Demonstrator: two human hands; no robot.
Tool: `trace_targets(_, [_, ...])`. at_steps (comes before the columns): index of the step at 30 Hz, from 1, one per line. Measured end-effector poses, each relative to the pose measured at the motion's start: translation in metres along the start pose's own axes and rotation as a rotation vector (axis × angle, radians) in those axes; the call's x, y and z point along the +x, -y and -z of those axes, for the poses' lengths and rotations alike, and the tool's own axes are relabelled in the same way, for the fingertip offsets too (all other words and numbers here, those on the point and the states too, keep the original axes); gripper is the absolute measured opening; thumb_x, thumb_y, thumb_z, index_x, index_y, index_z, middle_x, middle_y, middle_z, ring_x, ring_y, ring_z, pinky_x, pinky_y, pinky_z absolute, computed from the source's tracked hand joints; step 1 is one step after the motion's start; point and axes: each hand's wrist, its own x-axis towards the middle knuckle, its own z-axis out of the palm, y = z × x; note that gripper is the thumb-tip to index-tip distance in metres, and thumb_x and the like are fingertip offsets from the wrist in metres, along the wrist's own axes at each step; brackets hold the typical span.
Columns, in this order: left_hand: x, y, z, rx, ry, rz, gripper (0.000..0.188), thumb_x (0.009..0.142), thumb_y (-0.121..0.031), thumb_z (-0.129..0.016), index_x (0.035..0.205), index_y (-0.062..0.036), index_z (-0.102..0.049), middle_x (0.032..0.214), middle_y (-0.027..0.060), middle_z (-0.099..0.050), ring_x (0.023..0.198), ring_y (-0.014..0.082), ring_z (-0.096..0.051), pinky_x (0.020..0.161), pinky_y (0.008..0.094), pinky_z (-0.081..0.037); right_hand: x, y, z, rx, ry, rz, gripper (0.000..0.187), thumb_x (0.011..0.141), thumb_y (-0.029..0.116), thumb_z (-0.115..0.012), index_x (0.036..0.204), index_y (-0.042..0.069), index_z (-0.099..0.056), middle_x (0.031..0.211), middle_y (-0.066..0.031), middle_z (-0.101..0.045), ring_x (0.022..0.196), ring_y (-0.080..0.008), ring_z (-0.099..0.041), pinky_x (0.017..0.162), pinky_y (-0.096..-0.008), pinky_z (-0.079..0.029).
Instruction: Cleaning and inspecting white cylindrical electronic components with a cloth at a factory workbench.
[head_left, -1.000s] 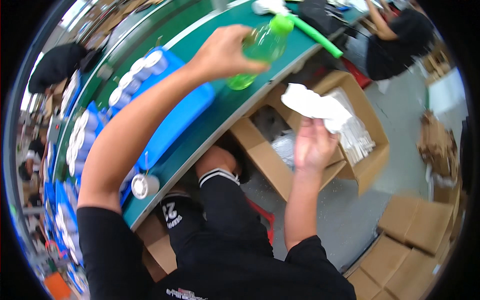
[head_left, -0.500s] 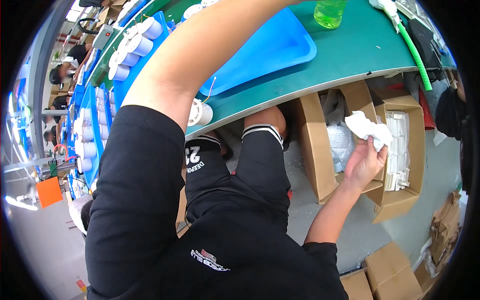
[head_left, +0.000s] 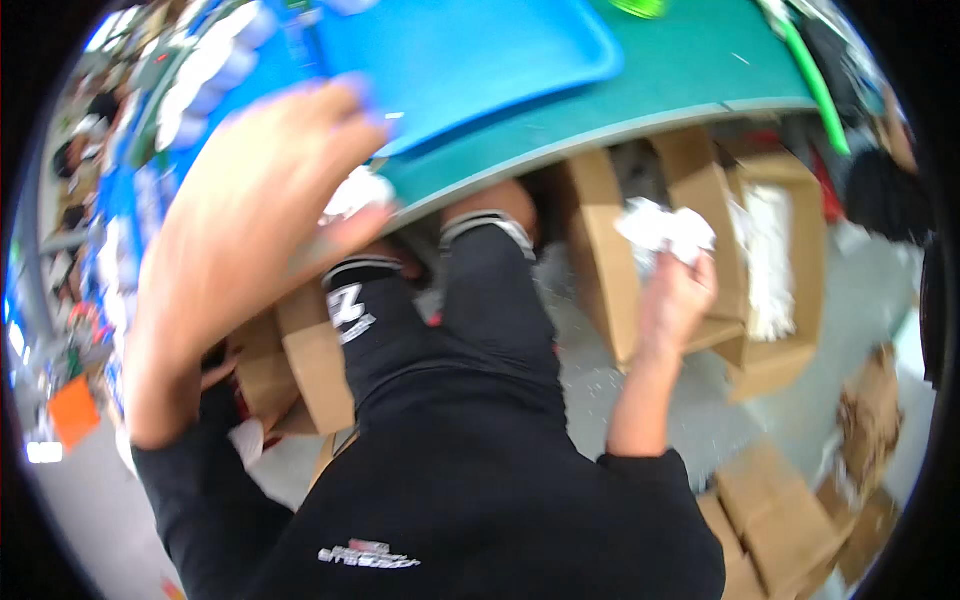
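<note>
At the edge of the green table (head_left: 690, 65), square the left hand (head_left: 290, 160) to the white part (head_left: 358, 190) showing between thumb and fingers; too blurred to tell whether gripped or apart. Hold the white wad (head_left: 668, 228) pinched lightly in the fingertips of the right hand (head_left: 680, 295), clear of the carton (head_left: 600, 250) below.

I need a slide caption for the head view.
Right hand holds a crumpled white wad; the blurred left hand is by a white part.
</note>
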Motion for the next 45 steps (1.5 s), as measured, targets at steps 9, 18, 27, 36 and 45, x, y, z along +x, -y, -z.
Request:
trace_targets(9, [-0.019,-0.021,-0.063,0.019,0.092,0.295,0.049,0.077,-0.01,-0.069,0.124,-0.0062,-0.054,0.118,0.0121,-0.053,0.102,0.0291,-0.055,0.081,0.0379,-0.051,-0.031,-0.013,-0.037,-0.22,0.201,0.148,0.013,0.078,-0.006,-0.067,0.091,-0.005,-0.066,0.094,-0.0046,-0.057,0.087,-0.0117,-0.056,0.078,-0.0247,-0.045])
trace_targets(18, [-0.056,-0.007,-0.068,-0.308,-0.147,0.33,0.056,0.065,-0.002,-0.074,0.119,-0.0026,-0.058,0.11,0.0153,-0.055,0.099,0.0333,-0.057,0.083,0.0374,-0.049,-0.061,-0.018,-0.063,-0.133,0.225,0.219,0.014,0.08,-0.006,-0.065,0.094,-0.006,-0.066,0.102,-0.0071,-0.056,0.09,-0.0135,-0.056,0.078,-0.0253,-0.046])
trace_targets(27, [-0.067,-0.078,-0.126,-1.201,-0.861,0.544,0.054,0.061,-0.003,-0.081,0.11,0.0033,-0.061,0.103,0.0104,-0.052,0.094,0.0188,-0.06,0.081,0.0313,-0.058,-0.113,0.032,-0.149,-0.505,0.623,0.928,0.028,0.066,-0.006,-0.07,0.093,0.002,-0.07,0.089,-0.0146,-0.059,0.086,-0.0291,-0.06,0.075,-0.036,-0.049])
trace_targets(36, [-0.083,-0.075,-0.132,-1.053,-1.051,0.566,0.059,0.059,0.001,-0.083,0.112,0.0077,-0.058,0.101,0.0102,-0.05,0.091,0.0187,-0.059,0.078,0.0314,-0.059,-0.12,0.041,-0.174,-0.662,0.611,1.013,0.025,0.065,-0.009,-0.066,0.088,0.0,-0.066,0.09,-0.0109,-0.058,0.077,-0.0271,-0.058,0.065,-0.0338,-0.048])
trace_targets(45, [-0.091,-0.069,-0.144,-1.145,-1.261,0.629,0.059,0.059,-0.002,-0.084,0.111,0.0084,-0.059,0.101,0.0109,-0.052,0.088,0.0182,-0.061,0.074,0.0301,-0.06,-0.131,0.037,-0.203,-0.548,0.648,0.874,0.032,0.065,-0.012,-0.066,0.095,-0.001,-0.068,0.091,-0.0102,-0.054,0.075,-0.0231,-0.057,0.06,-0.0298,-0.046])
